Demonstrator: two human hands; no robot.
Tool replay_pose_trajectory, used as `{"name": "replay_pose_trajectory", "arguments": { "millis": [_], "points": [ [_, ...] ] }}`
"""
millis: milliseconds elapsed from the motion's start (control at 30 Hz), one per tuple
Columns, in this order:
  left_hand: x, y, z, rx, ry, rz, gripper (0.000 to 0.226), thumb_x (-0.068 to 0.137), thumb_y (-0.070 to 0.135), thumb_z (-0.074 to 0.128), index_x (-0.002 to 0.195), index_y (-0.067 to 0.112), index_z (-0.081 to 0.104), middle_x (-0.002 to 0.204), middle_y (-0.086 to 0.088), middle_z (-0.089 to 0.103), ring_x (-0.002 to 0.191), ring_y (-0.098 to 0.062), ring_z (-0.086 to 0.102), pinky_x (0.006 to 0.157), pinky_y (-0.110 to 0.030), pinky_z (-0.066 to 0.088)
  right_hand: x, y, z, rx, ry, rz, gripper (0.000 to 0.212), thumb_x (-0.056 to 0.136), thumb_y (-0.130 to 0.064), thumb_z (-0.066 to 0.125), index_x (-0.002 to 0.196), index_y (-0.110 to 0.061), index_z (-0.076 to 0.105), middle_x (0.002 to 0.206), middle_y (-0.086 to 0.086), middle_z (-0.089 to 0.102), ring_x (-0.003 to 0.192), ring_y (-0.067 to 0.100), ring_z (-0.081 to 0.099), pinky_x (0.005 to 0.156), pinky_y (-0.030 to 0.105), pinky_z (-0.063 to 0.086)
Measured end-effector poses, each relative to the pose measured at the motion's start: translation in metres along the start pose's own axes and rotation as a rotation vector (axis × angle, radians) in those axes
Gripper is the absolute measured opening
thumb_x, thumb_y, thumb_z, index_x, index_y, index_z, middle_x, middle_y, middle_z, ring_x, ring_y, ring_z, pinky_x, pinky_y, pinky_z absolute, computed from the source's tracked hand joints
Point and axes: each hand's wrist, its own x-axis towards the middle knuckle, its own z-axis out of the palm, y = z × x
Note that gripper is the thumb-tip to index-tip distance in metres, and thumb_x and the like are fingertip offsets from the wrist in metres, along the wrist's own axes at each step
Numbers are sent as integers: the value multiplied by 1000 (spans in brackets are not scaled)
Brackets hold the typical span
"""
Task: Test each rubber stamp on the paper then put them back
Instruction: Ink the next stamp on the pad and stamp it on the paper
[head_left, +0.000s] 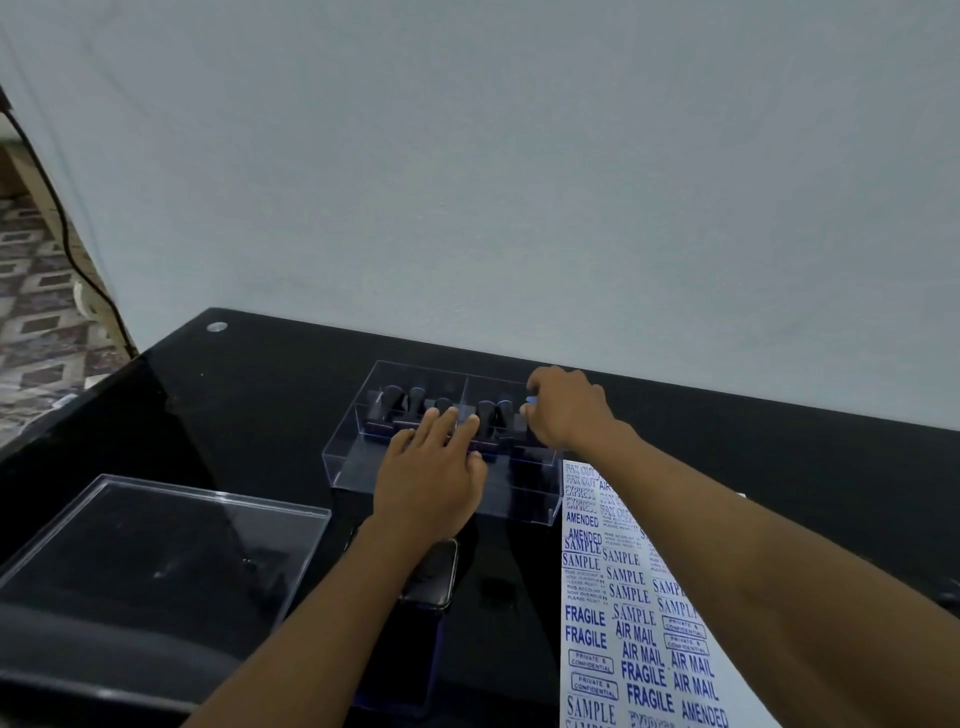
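A clear plastic box (358, 441) on the black desk holds several black-handled rubber stamps (395, 402) in two compartments. My left hand (431, 467) lies over the box's front with straight fingers reaching the stamps in the middle. At the box's right end my right hand (566, 410) has its fingers curled around a stamp with a blue tip (531, 400); most of that stamp is hidden by the hand. The white paper (623, 597), covered in blue prints such as SAMPLE, FRAGILE and AIR MAIL, lies to the right of the box's front.
The box's clear lid (156, 540) lies at the left front. A dark ink pad or phone-like object (431, 571) sits under my left forearm. A grey wall rises right behind the desk; the desk's left edge drops to a patterned floor.
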Motion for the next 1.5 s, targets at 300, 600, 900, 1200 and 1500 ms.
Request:
{"name": "replay_pose_trajectory", "arguments": {
  "millis": [300, 600, 900, 1200, 1500],
  "points": [
    [4, -1, 2, -21, -22, 0, 53, 101, 39, 21, 153, 27, 16, 162, 2, 13, 149, -17, 4, 119, -37, 10, -8, 0, -25, 170, 23, -67, 19, 94, -20, 59, 103, -7, 69, 105, 9, 68, 84, 19, 60, 73, 25, 44],
    [-1, -1, -26, -341, -20, 9, 45, 103, 34, 35, 144, 16, 39, 154, -1, 31, 148, -19, 15, 119, -40, 9, -68, -10, -68, 177, 107, -265, 27, 91, -22, 64, 117, -15, 66, 117, 4, 66, 101, 18, 59, 85, 20, 38],
    [-58, -26, -101, -301, -82, 43, 29, 95, 25, 54, 117, 10, 64, 120, -11, 62, 103, -22, 57, 90, -34, 46, -130, -48, -70, 196, 44, -336, 26, 91, -16, 62, 115, -12, 69, 113, 3, 67, 99, 18, 61, 79, 19, 39],
    [-123, -58, -96, 64, -595, -18, 106, 62, 49, 84, 149, 27, 29, 148, 2, 34, 134, -24, 36, 109, -41, 35, -190, -89, -2, 191, -135, -472, 15, 91, -18, 64, 89, -4, 69, 86, 10, 67, 73, 24, 61, 67, 34, 52],
    [-119, -58, -82, 237, -618, 37, 89, 60, 35, 88, 139, 27, 45, 134, -1, 41, 124, -26, 42, 102, -43, 42, -186, -97, 30, 106, -203, -490, 15, 91, -14, 62, 76, -13, 57, 86, 6, 53, 75, 21, 54, 66, 30, 43]
  ]
}}
